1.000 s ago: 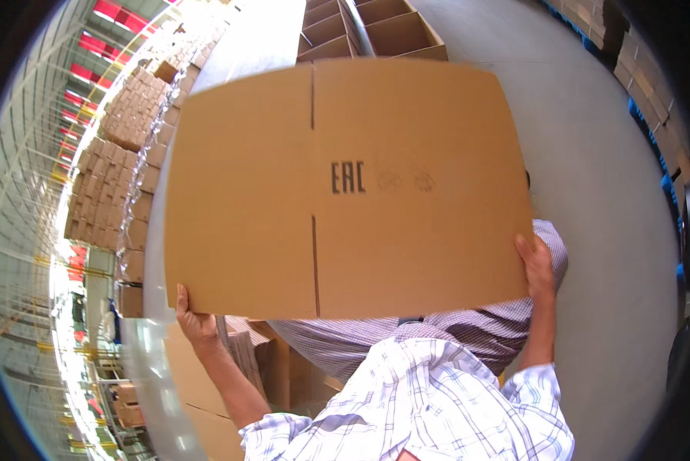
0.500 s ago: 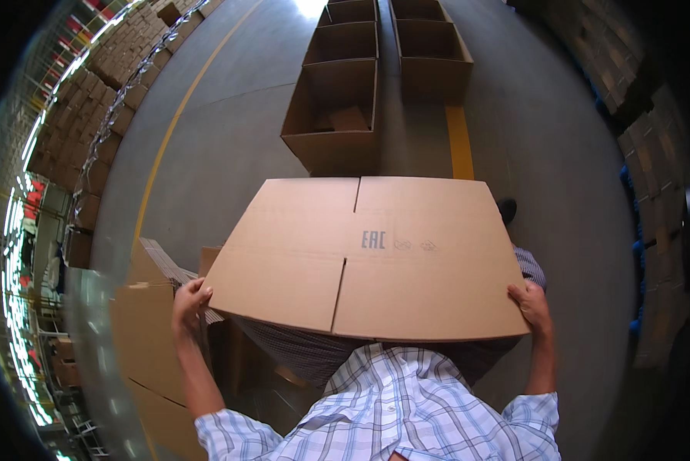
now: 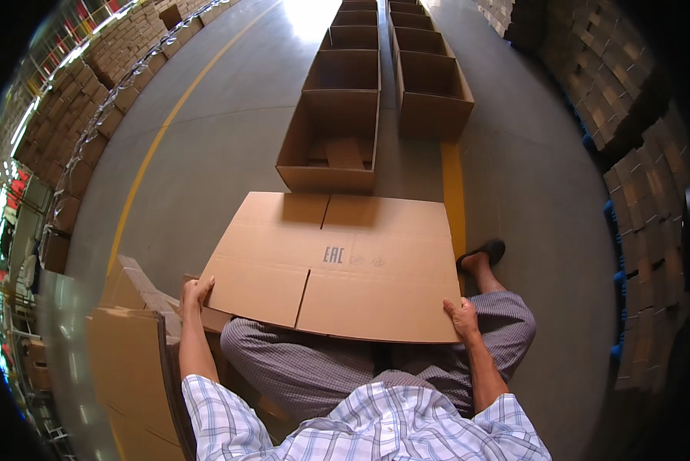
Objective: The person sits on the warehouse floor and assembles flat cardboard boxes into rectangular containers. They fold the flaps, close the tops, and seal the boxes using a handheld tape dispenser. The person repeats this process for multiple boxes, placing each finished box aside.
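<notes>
A flat, folded cardboard box (image 3: 383, 288) lies across the space in front of my knees, its slotted flaps and small dark print facing up. My left hand (image 3: 197, 293) grips its left edge near the lower corner, thumb on top. On the opposite edge, my right hand (image 3: 462, 318) holds the lower right corner the same way, its other fingers hidden beneath the board. Just past the far edge stands an open cardboard box (image 3: 325, 178), with loose brown pieces of card inside.
Two rows of open boxes run away from me, the right row starting with another box (image 3: 435, 115). Folded cardboard (image 3: 129, 369) leans at my left. Stacks of cardboard (image 3: 648, 230) line the right side. Yellow lines (image 3: 453, 184) mark the grey floor.
The folded box has moved lower and away from me, slightly left, with both hands still on it. My knees and right foot now show more, and more of the box rows is visible.
</notes>
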Demonstrator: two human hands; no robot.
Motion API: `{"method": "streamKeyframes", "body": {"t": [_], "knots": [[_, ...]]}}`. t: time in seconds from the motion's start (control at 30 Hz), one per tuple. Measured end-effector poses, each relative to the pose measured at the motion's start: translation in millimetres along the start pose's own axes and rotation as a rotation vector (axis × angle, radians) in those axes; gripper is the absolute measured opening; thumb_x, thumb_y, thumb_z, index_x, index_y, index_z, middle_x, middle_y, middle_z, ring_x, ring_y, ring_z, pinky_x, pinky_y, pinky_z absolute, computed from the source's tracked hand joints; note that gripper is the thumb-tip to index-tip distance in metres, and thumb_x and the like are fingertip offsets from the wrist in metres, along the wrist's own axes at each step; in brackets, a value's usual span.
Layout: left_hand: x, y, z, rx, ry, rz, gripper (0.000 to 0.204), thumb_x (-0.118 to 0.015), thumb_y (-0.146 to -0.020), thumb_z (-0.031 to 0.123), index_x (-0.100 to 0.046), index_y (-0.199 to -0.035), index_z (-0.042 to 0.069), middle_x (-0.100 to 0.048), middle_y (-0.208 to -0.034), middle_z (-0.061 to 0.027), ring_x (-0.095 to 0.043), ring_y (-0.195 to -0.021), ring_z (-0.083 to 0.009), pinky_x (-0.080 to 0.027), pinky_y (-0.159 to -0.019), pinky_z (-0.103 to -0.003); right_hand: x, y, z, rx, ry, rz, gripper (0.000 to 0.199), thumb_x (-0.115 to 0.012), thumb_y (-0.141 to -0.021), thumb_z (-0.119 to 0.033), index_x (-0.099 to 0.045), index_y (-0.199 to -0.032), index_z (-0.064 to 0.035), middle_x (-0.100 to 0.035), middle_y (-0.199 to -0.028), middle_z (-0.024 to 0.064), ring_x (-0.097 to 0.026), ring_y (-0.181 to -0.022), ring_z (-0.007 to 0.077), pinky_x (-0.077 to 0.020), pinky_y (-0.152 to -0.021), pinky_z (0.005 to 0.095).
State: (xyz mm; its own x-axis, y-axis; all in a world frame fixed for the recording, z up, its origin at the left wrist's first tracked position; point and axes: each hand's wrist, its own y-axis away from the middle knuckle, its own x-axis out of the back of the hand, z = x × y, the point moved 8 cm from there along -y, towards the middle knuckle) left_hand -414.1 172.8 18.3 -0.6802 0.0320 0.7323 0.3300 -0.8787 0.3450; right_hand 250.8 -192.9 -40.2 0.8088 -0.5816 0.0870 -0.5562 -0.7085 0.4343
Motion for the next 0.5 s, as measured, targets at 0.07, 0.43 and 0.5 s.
{"method": "streamKeyframes", "body": {"t": [0.07,0.43,0.5], "knots": [[-13.3,-6.7,2.2,-0.008,0.081,-0.017,0.045,-0.081,-0.076,0.031,-0.068,-0.098,-0.006,-0.07,-0.084,-0.0118,-0.063,-0.066,-0.017,-0.05,-0.058,-0.035,1.2,-8.8,-0.3,0.018,0.116,0.041,0.037,-0.076,-0.087,-0.03,-0.064,-0.1,0.0023,-0.071,-0.09,0.0066,-0.064,-0.075,0.0116,-0.0537,-0.068,0.0275],[-44.9,-58.4,-0.6,0.04,0.491,-0.027,0.04,-0.079,-0.079,0.009,-0.059,-0.11,-0.005,-0.07,-0.09,-0.0127,-0.067,-0.073,-0.0167,-0.056,-0.063,-0.031,-17.0,-52.5,-7.9,0.078,0.185,0.088,0.031,-0.073,-0.089,-0.028,-0.065,-0.095,0.0008,-0.069,-0.085,0.0031,-0.061,-0.076,0.0091,-0.0514,-0.068,0.0272],[-47.0,-69.2,8.4,-0.013,0.469,-0.011,0.039,-0.08,-0.079,0.01,-0.06,-0.108,-0.006,-0.069,-0.091,-0.0128,-0.067,-0.074,-0.017,-0.056,-0.063,-0.031,-19.4,-64.1,-10.2,0.053,0.199,0.099,0.03,-0.072,-0.09,-0.028,-0.065,-0.095,0.0007,-0.068,-0.085,0.0024,-0.06,-0.075,0.0087,-0.0512,-0.068,0.0269]]}}
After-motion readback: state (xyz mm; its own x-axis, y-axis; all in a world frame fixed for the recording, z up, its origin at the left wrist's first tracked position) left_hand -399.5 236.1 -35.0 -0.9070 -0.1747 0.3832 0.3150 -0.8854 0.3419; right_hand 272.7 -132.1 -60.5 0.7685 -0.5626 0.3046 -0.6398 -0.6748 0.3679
